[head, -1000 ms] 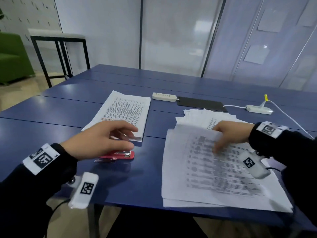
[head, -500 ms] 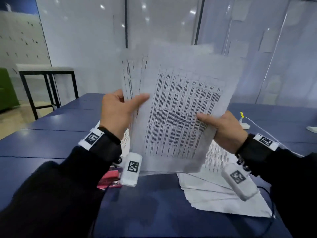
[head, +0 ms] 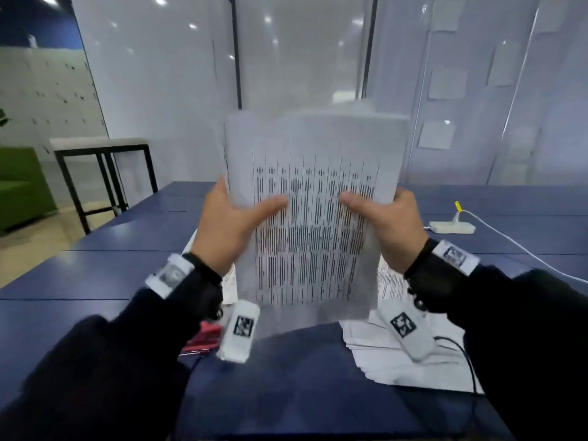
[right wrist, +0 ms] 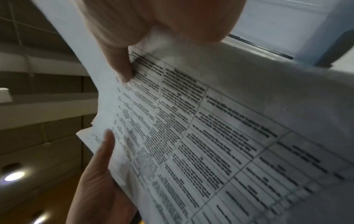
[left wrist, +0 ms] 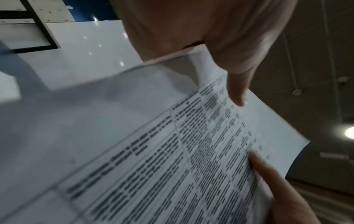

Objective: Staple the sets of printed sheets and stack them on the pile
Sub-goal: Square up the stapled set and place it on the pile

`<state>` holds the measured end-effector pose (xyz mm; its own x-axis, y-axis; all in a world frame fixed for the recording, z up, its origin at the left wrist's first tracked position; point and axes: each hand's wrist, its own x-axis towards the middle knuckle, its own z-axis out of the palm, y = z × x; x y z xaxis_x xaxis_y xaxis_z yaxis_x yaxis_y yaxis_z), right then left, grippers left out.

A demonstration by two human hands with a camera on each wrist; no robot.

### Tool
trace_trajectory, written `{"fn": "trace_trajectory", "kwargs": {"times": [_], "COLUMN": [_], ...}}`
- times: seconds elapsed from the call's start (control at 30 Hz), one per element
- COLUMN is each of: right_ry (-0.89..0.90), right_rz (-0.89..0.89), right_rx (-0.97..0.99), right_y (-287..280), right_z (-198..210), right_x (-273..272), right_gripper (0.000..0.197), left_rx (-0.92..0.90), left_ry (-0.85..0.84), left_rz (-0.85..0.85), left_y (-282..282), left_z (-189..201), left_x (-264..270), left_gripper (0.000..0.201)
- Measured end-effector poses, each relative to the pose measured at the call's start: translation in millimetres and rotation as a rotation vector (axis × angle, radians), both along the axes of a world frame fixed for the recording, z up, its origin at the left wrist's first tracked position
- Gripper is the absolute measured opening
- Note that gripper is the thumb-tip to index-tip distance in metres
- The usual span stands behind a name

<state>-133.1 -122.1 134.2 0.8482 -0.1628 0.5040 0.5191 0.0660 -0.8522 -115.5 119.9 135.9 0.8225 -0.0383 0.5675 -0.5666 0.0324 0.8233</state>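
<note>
Both my hands clamped on the set of printed sheets (head: 313,218), left hand (head: 227,230) and right hand (head: 386,229) at opposite edges, thumbs in front, set upright above blue table (head: 95,278), red stapler (head: 203,340) below, loose sheets (head: 391,364) at right

office | glass partition walls (head: 302,58) | blue meeting table (head: 95,275) | power strip (head: 451,227)

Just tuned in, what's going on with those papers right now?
The person holds a set of printed sheets upright above the blue table, left hand gripping one side edge, right hand the other, thumbs on the front page. It isn't stapled yet: the red stapler lies untouched on the table under the left wrist. More loose sheets lie at the right.
</note>
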Motion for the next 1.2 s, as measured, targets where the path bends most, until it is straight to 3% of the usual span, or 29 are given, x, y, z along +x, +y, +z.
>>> {"fn": "trace_trajectory", "kwargs": {"times": [0.07, 0.17, 0.33, 0.47, 0.57, 0.63, 0.77, 0.87, 0.97, 1.1, 1.2], "right_ry": [-0.025, 0.023, 0.109, 0.016, -0.084, -0.124, -0.033, 0.076, 0.072, 0.011, 0.065], "right_rz": [0.030, 0.034, 0.082, -0.002, -0.066, -0.068, -0.044, -0.036, -0.059, -0.019, -0.035], "right_rx": [0.029, -0.028, -0.160, -0.089, -0.006, 0.013, -0.062, -0.109, -0.105, -0.030, -0.035], "right_y": [-0.5, -7.0, -7.8, 0.3, -5.3, -9.1, -5.3, -0.1, 4.1, 9.5, 10.8], "right_z": [12.3, -0.5, -43.1, -18.0, 21.8, 35.8, -0.4, -38.3, -25.3, 4.5, -15.3], "right_x": [0.5, -2.2, -8.7, -6.6, -3.1, -2.7, -4.5, -4.6, 0.7, 4.2, -0.4], "right_gripper": [0.050, 0.039, 0.033, 0.021, 0.016, 0.023, 0.021, 0.024, 0.019, 0.018, 0.017], "left_rx": [-0.079, -0.166, -0.076, 0.075, 0.032, 0.020, 0.052, 0.086, 0.049, -0.095, -0.036], "left_ry": [0.036, 0.126, 0.217, 0.107, 0.044, 0.030, 0.074, 0.116, 0.069, -0.026, 0.032], "left_rz": [-0.119, -0.239, -0.281, -0.217, -0.197, -0.198, -0.061, -0.002, 0.015, 0.023, 0.032], "left_y": [9.4, 24.6, 17.5, 1.5, 7.9, 13.7, 8.7, 3.4, -0.2, -2.5, -1.7], "left_z": [18.9, 0.6, -56.3, -18.1, 13.2, 12.9, -33.6, -61.7, -39.4, 3.5, -16.7], "left_x": [7.0, 15.7, 8.9, 4.3, 11.9, 15.9, 11.1, 8.7, 12.7, 16.8, 10.9], "left_gripper": [0.072, 0.090, 0.073, 0.037, 0.044, 0.049, 0.033, 0.041, 0.053, 0.045, 0.036]}}
